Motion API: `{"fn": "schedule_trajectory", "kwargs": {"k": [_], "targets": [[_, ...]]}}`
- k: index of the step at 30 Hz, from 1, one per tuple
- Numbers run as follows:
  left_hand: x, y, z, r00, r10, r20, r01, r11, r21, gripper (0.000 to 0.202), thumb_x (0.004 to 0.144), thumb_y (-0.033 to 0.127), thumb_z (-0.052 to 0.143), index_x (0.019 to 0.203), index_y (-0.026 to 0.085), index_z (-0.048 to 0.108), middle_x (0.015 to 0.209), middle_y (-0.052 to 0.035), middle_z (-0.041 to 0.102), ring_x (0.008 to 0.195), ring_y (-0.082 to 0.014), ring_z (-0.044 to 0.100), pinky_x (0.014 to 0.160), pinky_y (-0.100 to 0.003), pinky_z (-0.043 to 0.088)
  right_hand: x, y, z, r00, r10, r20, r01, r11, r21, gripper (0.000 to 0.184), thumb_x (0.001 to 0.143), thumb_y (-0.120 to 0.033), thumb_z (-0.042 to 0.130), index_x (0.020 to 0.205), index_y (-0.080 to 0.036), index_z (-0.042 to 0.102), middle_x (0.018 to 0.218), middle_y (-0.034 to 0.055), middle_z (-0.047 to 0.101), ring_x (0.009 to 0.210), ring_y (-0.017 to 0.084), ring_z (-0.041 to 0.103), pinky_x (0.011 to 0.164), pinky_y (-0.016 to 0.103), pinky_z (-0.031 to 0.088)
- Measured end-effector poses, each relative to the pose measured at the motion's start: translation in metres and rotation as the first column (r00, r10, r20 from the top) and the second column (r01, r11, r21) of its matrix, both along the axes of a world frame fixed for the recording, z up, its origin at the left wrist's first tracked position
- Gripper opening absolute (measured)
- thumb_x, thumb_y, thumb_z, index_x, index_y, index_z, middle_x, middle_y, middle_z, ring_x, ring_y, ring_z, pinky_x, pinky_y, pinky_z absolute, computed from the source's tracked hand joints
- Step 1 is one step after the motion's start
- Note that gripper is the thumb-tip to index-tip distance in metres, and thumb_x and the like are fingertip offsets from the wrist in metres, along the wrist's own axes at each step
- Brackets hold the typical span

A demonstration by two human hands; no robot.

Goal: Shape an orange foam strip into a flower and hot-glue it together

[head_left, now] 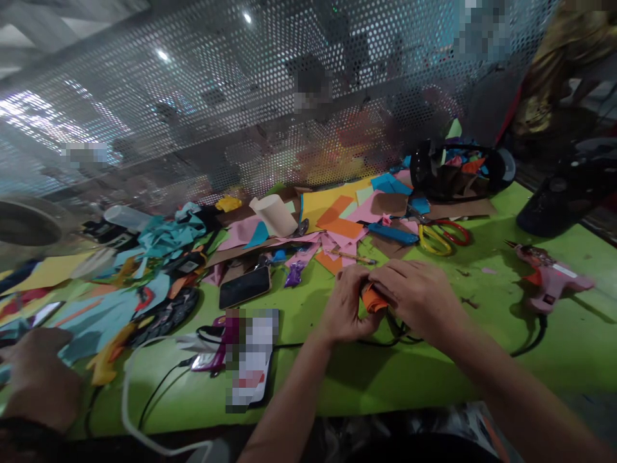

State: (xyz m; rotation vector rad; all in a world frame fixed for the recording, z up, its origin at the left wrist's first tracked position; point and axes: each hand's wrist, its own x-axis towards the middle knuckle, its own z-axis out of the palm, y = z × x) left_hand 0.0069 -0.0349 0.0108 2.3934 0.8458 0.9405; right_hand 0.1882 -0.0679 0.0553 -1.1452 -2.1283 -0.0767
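Both of my hands meet over the green table, close to its front edge. Between them is a small rolled piece of orange paper (373,299). My left hand (344,307) curls around the paper's left and lower side. From above and the right, my right hand (418,297) presses its fingers against the same piece. Part of the paper is hidden behind the fingers. Just beyond my hands lie a pencil (354,258), yellow-handled scissors (435,240) and a blue cutter (393,234).
A pink glue gun (554,283) lies at the right near a dark cup (542,209). Left of my hands are a phone (245,287) and another lit phone (258,360). Coloured paper sheets (332,212) cover the back. Another person's hand (41,379) is at far left.
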Motion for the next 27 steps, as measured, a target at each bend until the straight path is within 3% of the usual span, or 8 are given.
{"fn": "schedule_trajectory", "kwargs": {"k": [11,27], "targets": [[0.0026,-0.0014,0.0016,1.000,0.000,-0.028,0.000,1.000,0.009,0.040,0.083,0.043,0.052,0.116,0.024,0.041,0.103,-0.0067,0.053,0.096,-0.0263,0.053,0.087,-0.042,0.041,0.0014,0.0024,-0.0015,1.000,0.017,0.015,-0.017,1.000,-0.023,0.011,0.089,-0.010,0.058,0.084,-0.018,0.064,0.075,0.0014,0.062,0.067,0.016,0.053,0.062,0.030,0.031],[0.0012,-0.0035,0.0071,0.998,0.005,-0.057,-0.011,0.994,-0.106,0.044,0.081,0.044,0.054,0.117,0.021,0.041,0.106,-0.0070,0.055,0.098,-0.0251,0.053,0.088,-0.039,0.043,0.0042,0.0065,-0.0016,0.998,0.060,0.027,-0.058,0.996,-0.068,0.012,0.087,-0.009,0.060,0.082,-0.018,0.067,0.075,0.0016,0.064,0.068,0.016,0.054,0.062,0.029,0.030]]}}
